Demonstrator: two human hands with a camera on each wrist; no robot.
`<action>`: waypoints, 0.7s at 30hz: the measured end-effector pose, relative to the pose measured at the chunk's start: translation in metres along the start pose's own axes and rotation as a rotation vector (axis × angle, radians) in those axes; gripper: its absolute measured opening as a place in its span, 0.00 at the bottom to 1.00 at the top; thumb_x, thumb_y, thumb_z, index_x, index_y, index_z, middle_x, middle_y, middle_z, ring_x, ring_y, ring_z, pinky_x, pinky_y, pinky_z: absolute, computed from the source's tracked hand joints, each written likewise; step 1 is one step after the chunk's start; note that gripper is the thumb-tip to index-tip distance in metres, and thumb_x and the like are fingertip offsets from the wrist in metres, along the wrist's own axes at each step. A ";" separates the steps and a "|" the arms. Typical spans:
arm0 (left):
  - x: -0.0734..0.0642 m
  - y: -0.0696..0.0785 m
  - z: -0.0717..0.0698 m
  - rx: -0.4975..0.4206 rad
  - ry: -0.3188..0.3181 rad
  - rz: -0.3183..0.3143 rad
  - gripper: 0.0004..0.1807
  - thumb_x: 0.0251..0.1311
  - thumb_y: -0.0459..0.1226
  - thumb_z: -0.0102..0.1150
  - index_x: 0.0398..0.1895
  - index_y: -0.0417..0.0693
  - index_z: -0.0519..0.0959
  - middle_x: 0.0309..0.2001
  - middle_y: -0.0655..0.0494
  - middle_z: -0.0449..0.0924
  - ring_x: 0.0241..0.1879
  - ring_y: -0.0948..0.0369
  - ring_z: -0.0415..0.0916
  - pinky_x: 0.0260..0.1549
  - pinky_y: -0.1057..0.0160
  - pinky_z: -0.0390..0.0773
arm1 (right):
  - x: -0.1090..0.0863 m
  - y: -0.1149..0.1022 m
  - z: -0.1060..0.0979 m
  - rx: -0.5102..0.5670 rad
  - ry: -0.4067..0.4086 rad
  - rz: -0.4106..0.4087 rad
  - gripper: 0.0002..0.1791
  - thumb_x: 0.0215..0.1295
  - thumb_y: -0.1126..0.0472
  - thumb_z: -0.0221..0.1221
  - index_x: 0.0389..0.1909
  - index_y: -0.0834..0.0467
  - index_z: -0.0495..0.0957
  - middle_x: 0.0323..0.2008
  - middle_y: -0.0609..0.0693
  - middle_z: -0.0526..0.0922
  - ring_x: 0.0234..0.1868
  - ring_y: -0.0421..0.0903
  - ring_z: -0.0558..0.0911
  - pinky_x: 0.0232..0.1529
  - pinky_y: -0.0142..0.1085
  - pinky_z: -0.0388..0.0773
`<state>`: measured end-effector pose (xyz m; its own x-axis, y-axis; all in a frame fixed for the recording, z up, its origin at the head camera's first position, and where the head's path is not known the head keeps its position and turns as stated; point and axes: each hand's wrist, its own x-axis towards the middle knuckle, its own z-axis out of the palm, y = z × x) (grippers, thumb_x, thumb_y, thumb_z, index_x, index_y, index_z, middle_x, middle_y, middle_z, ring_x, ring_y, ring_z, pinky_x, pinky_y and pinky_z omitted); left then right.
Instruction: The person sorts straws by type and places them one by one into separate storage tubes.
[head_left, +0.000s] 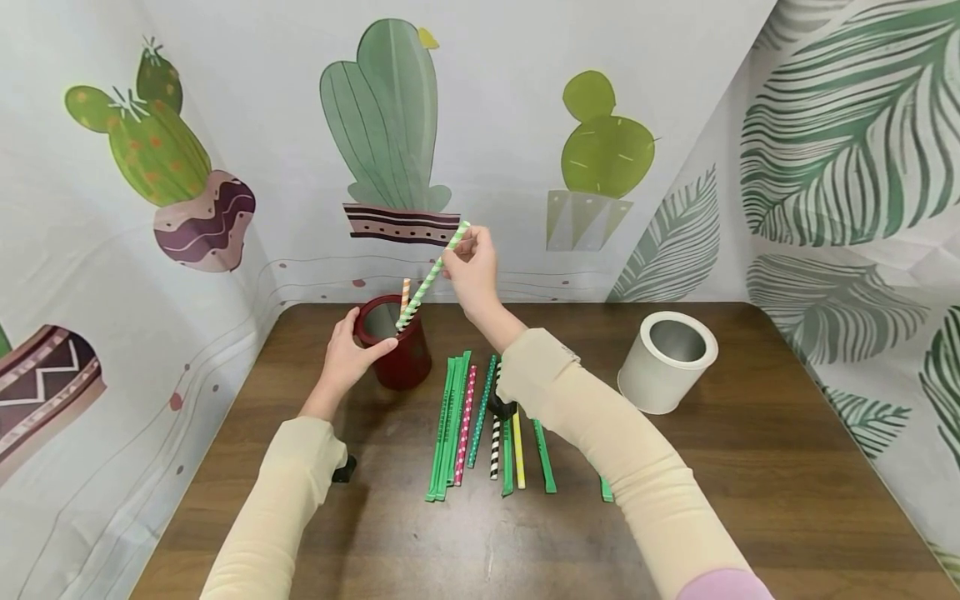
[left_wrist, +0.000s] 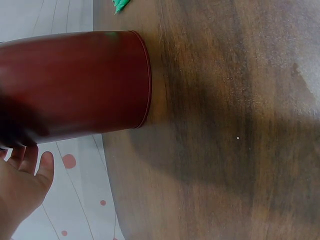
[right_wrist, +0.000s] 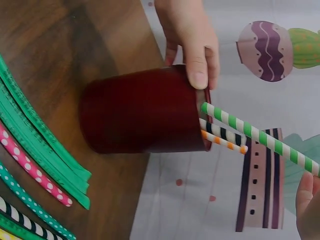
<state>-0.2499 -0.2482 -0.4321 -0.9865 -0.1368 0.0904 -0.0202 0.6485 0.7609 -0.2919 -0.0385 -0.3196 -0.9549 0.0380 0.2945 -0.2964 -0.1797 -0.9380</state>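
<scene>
My right hand (head_left: 477, 271) pinches a green-and-white striped paper straw (head_left: 431, 281) near its upper end. The straw slants, and its lower end is at the mouth of a dark red can (head_left: 405, 360). Around that can's rim my left hand (head_left: 347, 357) holds on, thumb at the front. Out of the can stick an orange-and-white striped straw (right_wrist: 227, 141) and a black-and-white striped straw (right_wrist: 231, 133), clearest in the right wrist view. The left wrist view shows the can's side and some fingers (left_wrist: 30, 162) at its upper part.
Several green paper-wrapped straws (head_left: 450, 425) lie on the brown table (head_left: 300, 533), with a pink dotted straw (head_left: 465, 425), a teal dotted straw (head_left: 482, 412), a black-and-white straw (head_left: 495, 454) and a yellow straw (head_left: 519, 454). A white can (head_left: 652, 379) stands on the right.
</scene>
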 end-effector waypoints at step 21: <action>-0.001 0.001 0.000 0.000 0.004 0.000 0.53 0.41 0.56 0.63 0.67 0.45 0.48 0.65 0.43 0.52 0.63 0.48 0.52 0.58 0.47 0.58 | -0.023 0.048 0.010 -0.208 0.011 0.070 0.10 0.54 0.71 0.55 0.35 0.62 0.65 0.30 0.51 0.71 0.30 0.43 0.75 0.28 0.26 0.72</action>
<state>-0.2493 -0.2475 -0.4318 -0.9857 -0.1398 0.0936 -0.0197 0.6482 0.7612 -0.2844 -0.0582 -0.3692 -0.9732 0.0435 0.2260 -0.2251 0.0247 -0.9740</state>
